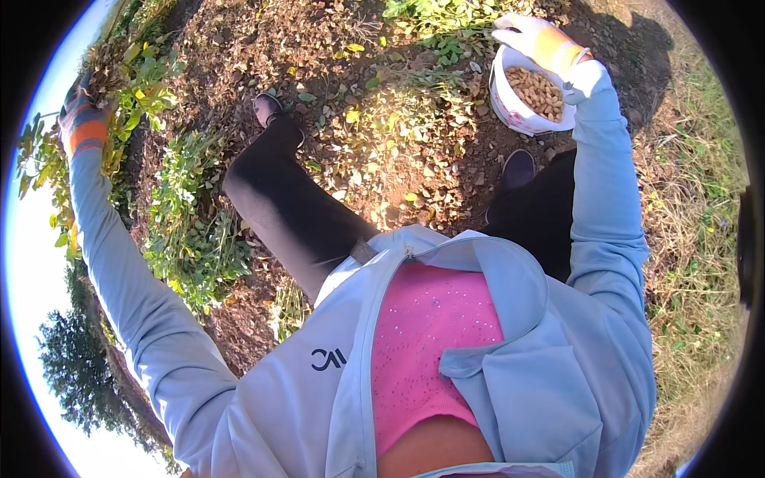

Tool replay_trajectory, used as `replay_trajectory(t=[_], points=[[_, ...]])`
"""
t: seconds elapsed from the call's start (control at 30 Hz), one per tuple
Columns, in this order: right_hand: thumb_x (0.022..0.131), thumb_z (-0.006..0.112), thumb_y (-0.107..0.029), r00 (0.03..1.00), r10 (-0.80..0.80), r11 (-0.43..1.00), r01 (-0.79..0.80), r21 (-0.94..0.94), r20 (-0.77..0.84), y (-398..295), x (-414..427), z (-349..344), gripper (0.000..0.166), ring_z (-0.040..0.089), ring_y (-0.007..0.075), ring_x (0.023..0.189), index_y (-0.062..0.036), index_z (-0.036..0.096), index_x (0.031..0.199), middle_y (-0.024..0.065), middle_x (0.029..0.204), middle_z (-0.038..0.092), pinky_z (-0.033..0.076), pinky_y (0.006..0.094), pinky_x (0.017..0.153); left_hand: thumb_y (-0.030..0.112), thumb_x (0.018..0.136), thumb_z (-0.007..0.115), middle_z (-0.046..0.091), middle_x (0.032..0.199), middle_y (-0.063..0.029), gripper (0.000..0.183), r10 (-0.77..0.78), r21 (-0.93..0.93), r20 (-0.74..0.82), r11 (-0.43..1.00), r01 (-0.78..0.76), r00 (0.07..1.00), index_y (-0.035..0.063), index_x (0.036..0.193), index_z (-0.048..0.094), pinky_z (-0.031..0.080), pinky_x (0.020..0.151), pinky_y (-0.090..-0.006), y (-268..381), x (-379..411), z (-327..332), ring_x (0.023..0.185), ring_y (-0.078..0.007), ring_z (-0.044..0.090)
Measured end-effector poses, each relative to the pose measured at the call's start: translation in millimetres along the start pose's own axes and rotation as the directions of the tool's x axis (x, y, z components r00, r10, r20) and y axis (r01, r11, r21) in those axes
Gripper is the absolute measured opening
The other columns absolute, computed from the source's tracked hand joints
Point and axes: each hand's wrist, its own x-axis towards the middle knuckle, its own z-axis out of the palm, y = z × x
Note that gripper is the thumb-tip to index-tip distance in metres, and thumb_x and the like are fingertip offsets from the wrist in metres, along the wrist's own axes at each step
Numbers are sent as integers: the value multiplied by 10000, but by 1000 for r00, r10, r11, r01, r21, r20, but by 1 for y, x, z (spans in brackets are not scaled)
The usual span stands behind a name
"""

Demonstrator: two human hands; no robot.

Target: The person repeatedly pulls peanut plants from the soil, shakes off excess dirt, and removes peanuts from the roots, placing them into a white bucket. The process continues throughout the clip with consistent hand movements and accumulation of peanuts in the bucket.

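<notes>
My left hand [83,116], in a grey and orange work glove, is stretched out at the far left. It is closed round the lower part of an uprooted leafy plant [137,98], with green and yellow leaves hanging beside the wrist. Far to the right, my right hand [541,39], in a white and orange glove, is over the rim of a white bucket [505,98] with a red pattern. Its fingers reach past the far rim, and whether they grip it cannot be told. Unshelled peanuts [535,89] lie in the bucket.
Between my feet is soil covered in dry leaves [382,143]. Pulled green plants [191,221] lie beside my left leg, and more leafy plants [442,18] lie at the top near the bucket. Dry grass [687,257] borders the right side. My right shoe [518,169] is just below the bucket.
</notes>
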Motion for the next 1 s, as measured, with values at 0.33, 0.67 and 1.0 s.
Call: replay_trajectory(t=[0.33, 0.67, 1.0], points=[[831, 461, -275, 998, -67, 993, 68, -92, 14, 13, -19, -2, 282, 552, 267, 859, -92, 535, 1033, 130, 941, 572, 430, 339, 752, 351, 677, 674, 374, 1223, -166, 634, 402, -542, 412, 829, -135, 818, 105, 1199, 412, 347, 914, -348, 66, -54, 5, 1102, -315, 397], [796, 563, -221, 934, 335, 937, -345, 59, 125, 12, -70, -7, 311, 574, 199, 805, -92, 523, 1076, 102, 918, 589, 453, 286, 715, 479, 693, 594, 371, 1254, -133, 661, 815, -596, 317, 570, -566, 486, 197, 1241, 356, 316, 942, -382, 440, -46, 20, 1139, -312, 370], [695, 622, -117, 919, 349, 931, -363, 48, 183, -21, -72, -16, 384, 551, 258, 794, -82, 518, 1062, 120, 928, 560, 442, 322, 711, 515, 621, 625, 412, 1219, -128, 787, 824, -829, 355, 496, -259, 441, 86, 1220, 348, 289, 953, -368, 644, -81, 83, 1137, -285, 383]])
